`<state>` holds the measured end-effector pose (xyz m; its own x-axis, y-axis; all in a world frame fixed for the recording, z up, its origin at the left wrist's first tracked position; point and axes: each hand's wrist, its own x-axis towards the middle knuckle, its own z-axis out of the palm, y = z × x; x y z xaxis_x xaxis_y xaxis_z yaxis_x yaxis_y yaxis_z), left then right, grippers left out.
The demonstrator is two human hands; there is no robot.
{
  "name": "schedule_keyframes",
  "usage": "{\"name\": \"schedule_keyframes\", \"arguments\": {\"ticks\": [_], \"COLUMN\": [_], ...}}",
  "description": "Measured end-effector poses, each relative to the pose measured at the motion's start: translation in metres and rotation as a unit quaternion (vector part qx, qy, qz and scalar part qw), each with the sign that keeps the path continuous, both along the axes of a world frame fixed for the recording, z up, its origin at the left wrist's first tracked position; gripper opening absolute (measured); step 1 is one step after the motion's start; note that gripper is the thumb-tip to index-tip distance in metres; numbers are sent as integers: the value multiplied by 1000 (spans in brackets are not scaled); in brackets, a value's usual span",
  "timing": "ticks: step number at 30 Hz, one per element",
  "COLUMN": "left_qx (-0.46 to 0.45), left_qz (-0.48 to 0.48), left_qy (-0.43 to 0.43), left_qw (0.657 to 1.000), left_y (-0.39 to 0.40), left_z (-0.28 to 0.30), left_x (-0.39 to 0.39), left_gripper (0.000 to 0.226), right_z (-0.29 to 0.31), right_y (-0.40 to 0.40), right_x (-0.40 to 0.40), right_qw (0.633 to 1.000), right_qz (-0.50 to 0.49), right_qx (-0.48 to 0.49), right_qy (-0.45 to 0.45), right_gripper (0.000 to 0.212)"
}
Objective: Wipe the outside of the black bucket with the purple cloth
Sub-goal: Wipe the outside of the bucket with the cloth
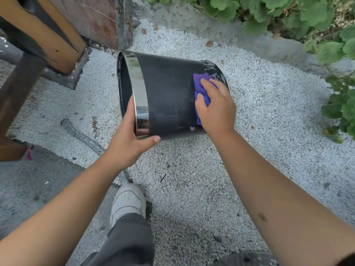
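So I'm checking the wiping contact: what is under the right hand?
Under the right hand a crumpled purple cloth lies against the black round bucket. The hand hides the cloth's middle and the bucket wall beneath.

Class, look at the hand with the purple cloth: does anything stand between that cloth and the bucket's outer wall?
Nothing visible does. The right hand presses the purple cloth straight onto the black bucket near its base, while the left hand grips the shiny rim.
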<state>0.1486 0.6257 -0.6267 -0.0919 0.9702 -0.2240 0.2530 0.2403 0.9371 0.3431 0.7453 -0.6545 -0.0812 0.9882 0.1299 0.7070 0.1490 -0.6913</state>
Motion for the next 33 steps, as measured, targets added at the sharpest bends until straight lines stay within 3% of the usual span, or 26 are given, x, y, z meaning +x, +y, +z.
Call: {"name": "schedule_keyframes", "arguments": {"ticks": [2, 4, 9, 12, 17, 26, 33], "left_qx": [-10, 4, 10, 43, 64, 59, 53], "left_qz": [-6, 2, 82, 99, 54, 81, 143], "left_qy": [74, 104, -37, -63, -60, -13, -83], "left_qw": [997, 995, 996, 992, 995, 995, 985], "left_y": [-1, 2, 29, 52, 58, 59, 55], "left_z": [0, 1, 20, 44, 59, 58, 49], "left_x": [1, 1, -1, -5, -9, -17, -21], "left_gripper": [115, 108, 62, 48, 46, 41, 31], "right_z": [1, 5, 36, 65, 72, 32, 20], "right_y": [0, 4, 19, 4, -38, -27, -20], "right_x": [0, 2, 6, -23, -76, -40, -21], "right_qw": [1000, 1000, 993, 988, 985, 991, 996], "right_qz": [8, 15, -67, -35, 73, 17, -3], "right_qx": [3, -3, -14, 36, 131, 127, 93], "right_qy": [-6, -14, 96, 144, 84, 33, 12], "right_gripper": [38, 38, 36, 37, 36, 36, 37]}}
